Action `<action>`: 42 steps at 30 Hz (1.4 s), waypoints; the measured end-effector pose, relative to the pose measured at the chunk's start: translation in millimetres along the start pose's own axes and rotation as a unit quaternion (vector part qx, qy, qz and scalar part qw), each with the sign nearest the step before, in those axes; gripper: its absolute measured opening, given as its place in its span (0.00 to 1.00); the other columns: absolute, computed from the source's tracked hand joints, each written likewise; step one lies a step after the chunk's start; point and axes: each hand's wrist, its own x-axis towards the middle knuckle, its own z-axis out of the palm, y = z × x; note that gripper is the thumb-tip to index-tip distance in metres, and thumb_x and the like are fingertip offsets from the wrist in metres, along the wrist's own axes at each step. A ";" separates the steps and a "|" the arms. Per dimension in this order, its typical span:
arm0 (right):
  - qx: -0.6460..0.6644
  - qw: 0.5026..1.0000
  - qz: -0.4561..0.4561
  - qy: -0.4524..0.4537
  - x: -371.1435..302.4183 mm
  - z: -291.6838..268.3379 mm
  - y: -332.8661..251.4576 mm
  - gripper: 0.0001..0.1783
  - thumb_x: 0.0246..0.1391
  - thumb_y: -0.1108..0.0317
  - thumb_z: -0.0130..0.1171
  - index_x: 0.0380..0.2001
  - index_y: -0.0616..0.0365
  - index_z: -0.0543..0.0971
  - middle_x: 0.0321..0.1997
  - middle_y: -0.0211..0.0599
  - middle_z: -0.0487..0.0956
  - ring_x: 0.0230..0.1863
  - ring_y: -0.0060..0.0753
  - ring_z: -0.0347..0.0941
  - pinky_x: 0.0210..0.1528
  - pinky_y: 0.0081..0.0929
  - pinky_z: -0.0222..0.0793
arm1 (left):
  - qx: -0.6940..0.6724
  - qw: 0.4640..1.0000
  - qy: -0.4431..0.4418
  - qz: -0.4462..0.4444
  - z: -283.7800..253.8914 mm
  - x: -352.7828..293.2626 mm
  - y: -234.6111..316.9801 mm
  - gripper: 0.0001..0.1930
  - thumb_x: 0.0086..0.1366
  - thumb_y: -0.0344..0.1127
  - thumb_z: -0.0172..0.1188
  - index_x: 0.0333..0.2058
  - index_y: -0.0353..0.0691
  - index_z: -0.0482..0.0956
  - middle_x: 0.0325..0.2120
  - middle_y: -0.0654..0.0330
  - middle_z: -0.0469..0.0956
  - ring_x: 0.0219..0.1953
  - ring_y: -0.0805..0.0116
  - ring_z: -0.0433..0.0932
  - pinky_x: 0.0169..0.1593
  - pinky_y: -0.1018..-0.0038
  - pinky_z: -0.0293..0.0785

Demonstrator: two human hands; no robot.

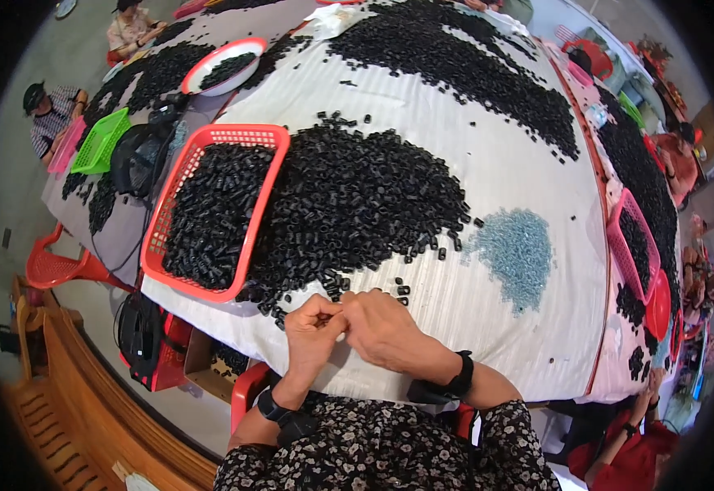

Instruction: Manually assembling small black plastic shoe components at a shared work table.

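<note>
My left hand (pixel 314 327) and my right hand (pixel 380 327) meet over the near edge of the white-covered table, fingertips pinched together. Whatever sits between the fingers is too small and too covered to make out. Just beyond them spreads a large heap of small black plastic pieces (pixel 357 192), a few strays lying close to my right fingers. A red plastic basket (pixel 249 266) full of black pieces (pixel 214 217) stands to the left of the heap. Right of my hands lies a smaller pile of clear bluish pieces (pixel 514 255).
Another long heap of black pieces (pixel 455 69) covers the far table. A red-rimmed white basin (pixel 241 72), a green basket (pixel 103 141) and a pink basket (pixel 635 237) stand around. People work at the sides, one in red (pixel 631 446) near right. A red stool (pixel 62 260) is at left.
</note>
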 end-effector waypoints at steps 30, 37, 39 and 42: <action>-0.063 0.984 0.163 0.017 -38.1 -29.3 72.1 0.05 0.44 0.74 0.54 0.27 0.59 0.69 0.28 0.43 0.69 0.31 0.48 0.69 0.29 0.39 0.67 | -0.008 0.999 0.030 -0.015 -18.1 7.7 15.8 0.07 0.59 0.20 0.53 0.37 0.32 0.76 0.23 0.58 0.78 0.24 0.75 0.77 0.30 0.82 0.74; -0.157 0.939 0.303 0.050 -73.1 -52.2 107.7 0.05 0.47 0.75 0.54 0.27 0.60 0.69 0.28 0.44 0.68 0.31 0.51 0.68 0.32 0.41 0.65 | 0.005 0.995 0.083 0.055 -35.5 18.6 38.6 0.06 0.60 0.21 0.53 0.37 0.32 0.74 0.23 0.58 0.78 0.24 0.75 0.76 0.31 0.81 0.73; -0.156 0.940 0.299 0.053 -71.6 -45.7 110.2 0.05 0.47 0.76 0.54 0.27 0.60 0.69 0.28 0.45 0.68 0.31 0.51 0.68 0.32 0.41 0.65 | 0.044 0.988 0.095 0.114 -44.9 23.7 45.9 0.06 0.61 0.23 0.54 0.38 0.33 0.74 0.24 0.60 0.77 0.24 0.75 0.76 0.30 0.80 0.74; -0.145 0.941 0.299 0.062 -71.9 -42.6 111.9 0.04 0.48 0.76 0.54 0.27 0.60 0.69 0.28 0.46 0.69 0.31 0.51 0.68 0.33 0.42 0.65 | 0.145 0.961 0.151 0.182 -60.3 31.1 59.6 0.06 0.60 0.21 0.55 0.37 0.32 0.73 0.26 0.62 0.76 0.26 0.79 0.74 0.32 0.84 0.71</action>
